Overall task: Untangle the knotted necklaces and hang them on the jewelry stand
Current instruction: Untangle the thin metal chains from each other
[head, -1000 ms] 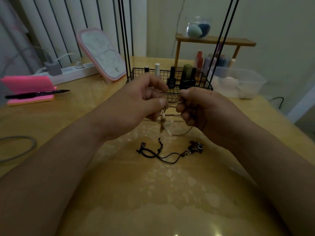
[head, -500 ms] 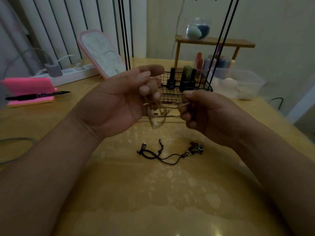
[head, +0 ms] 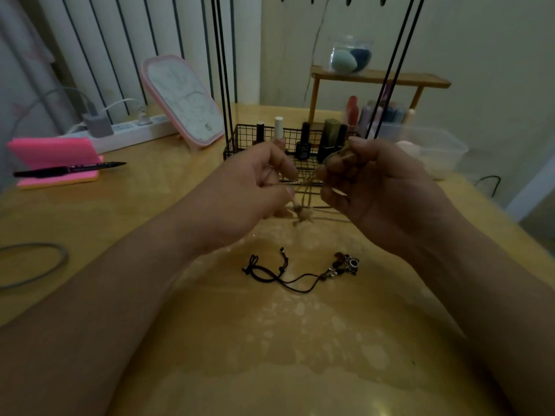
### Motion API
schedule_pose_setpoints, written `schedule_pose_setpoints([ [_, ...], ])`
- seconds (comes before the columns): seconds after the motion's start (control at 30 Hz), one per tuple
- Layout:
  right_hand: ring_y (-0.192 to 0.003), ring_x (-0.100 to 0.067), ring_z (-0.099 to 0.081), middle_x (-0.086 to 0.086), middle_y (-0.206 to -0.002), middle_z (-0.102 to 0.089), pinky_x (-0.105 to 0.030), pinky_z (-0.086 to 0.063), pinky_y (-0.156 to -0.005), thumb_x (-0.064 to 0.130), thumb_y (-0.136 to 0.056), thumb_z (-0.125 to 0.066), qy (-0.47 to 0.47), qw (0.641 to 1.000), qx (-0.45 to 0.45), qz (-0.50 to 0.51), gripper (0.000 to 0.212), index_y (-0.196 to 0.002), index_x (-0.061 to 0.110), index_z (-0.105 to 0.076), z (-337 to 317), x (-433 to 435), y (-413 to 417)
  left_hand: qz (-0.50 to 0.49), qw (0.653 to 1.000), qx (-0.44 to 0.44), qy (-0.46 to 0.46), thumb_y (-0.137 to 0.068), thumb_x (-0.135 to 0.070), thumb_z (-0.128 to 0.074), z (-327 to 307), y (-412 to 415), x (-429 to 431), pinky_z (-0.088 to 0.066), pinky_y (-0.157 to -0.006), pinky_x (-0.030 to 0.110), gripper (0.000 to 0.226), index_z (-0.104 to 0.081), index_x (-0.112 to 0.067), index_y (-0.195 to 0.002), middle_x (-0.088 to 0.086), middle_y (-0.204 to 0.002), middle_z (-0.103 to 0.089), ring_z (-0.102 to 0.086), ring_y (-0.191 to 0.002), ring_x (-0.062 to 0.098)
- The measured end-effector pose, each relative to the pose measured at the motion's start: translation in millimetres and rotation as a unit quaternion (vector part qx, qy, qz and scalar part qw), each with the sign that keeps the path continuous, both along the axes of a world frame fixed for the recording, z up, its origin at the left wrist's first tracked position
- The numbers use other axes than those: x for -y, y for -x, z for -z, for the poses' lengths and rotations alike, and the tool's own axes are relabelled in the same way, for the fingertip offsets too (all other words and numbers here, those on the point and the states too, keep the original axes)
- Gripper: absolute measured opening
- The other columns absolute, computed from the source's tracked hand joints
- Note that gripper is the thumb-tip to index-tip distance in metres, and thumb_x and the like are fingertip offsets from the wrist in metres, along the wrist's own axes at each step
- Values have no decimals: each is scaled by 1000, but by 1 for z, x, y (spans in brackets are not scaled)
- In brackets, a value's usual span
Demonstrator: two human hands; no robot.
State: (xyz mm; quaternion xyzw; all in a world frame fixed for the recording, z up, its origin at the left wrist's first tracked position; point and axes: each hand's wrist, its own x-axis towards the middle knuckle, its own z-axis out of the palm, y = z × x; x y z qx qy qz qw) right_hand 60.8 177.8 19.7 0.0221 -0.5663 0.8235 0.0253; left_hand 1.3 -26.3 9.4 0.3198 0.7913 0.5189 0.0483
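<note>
Step in hand: untangling the first of two necklaces; hanging not yet begun, judged from where both lie.
Left grip [head: 255, 187]: narrow, thumb and fingertips pinching the pale necklace [head: 300, 182].
Right grip [head: 369, 187]: fingers curled round the other end of that chain, level with the left.
Pale necklace: strung between both grips above the counter [head: 270, 340], pendant [head: 303, 213] dangling below; knot probably near the pendant, too blurred to confirm.
Black cord necklace [head: 288, 273]: loose on the counter beneath the hands, touched by neither.
Jewelry stand [head: 223, 85]: black uprights rising from a wire basket [head: 264, 139] just behind the hands.
Next move: calls for slack rather than pull, then fingertip picking at the snag.
</note>
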Motion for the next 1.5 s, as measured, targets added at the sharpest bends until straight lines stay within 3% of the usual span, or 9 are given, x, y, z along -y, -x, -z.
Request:
schedule_pose_setpoints([
  [0.07, -87, -15, -67, 1, -82, -62, -32, -52, -79, 25, -102, -51, -3, 1000, 0, -5, 22, -82, 19, -59, 1, 0, 0, -27, 999, -7, -28, -104, -16, -59, -2, -5, -6, -64, -75, 35, 5, -61, -12, -103, -6, -68, -48, -53, -55, 7],
  [0.23, -86, -16, -68, 1, -79, -63, -34, -51, -84, 25, -103, -47, -3, 999, 1, -38, 24, -82, 18, -58, 0, 3, -3, -25, 984, 127, -122, -106, -58, -35, -8, -8, -7, -60, -68, 44, 57, -57, -8, -92, 0, -51, -35, -41, -47, 24],
  [0.37, -69, -16, -61, 3, -62, -50, -36, -54, -85, 26, -104, -47, 67, 996, 13, -52, 26, -81, 17, -55, 1, 5, -3, 58, 921, 309, -229, -91, -86, -16, -11, -2, -1, -56, -73, 46, 90, -56, -5, -82, 5, -49, -29, -37, -47, 24],
  [0.6, -55, -8, -42, 8, -60, -37, -27, -51, -69, 23, -100, -55, 125, 991, 8, -55, 15, -90, 15, -62, -1, -7, 0, 54, 787, 398, -469, -108, -42, -41, -10, 13, 9, -60, -87, 37, 42, -56, -15, -79, -4, -52, -32, -36, -47, 13],
  [0.73, -55, -7, -40, 7, -65, -37, -27, -51, -70, 17, -98, -56, 119, 992, -7, -35, 14, -91, 14, -68, -1, -10, 1, 81, 840, 362, -396, -106, -25, -46, -13, 13, 12, -45, -51, 21, 21, -60, -15, -95, -6, -62, -38, -25, -39, 6],
  [0.97, -62, -7, -49, 3, -79, -56, -23, -50, -62, 11, -101, -49, 83, 996, -36, -16, 20, -113, 13, -65, -7, -11, 0, -4, 990, 117, -77, -98, -1, -46, -9, 3, 8, -40, -46, 28, 30, -72, -13, -108, 1, -67, -56, -37, -44, 9],
  [1.23, -72, -9, -57, 0, -88, -61, -21, -50, -64, 9, -100, -48, 25, 998, -57, -20, 25, -119, 14, -63, -8, -13, -1, 40, 991, -30, 124, -88, -43, -74, -4, -3, 5, -36, -57, 30, 12, -74, -31, -88, -8, -61, -47, -42, -57, 9],
  [1.37, -71, -8, -57, 0, -88, -62, -20, -50, -63, 8, -100, -50, -6, 999, -47, -19, 27, -123, 12, -61, -7, -14, 0, 31, 994, -51, 86, -94, -35, -70, -5, -3, 5, -43, -54, 17, 13, -73, -28, -83, -9, -62, -57, -50, -57, 4],
  [1.5, -69, -8, -58, 0, -87, -63, -23, -51, -62, 7, -100, -49, -38, 998, -40, -14, 29, -128, 9, -58, -6, -12, 1, 58, 998, 38, -1, -99, -21, -64, -9, -3, 6, -52, -63, 27, 17, -67, -14, -83, 3, -77, -59, -55, -69, 16],
])
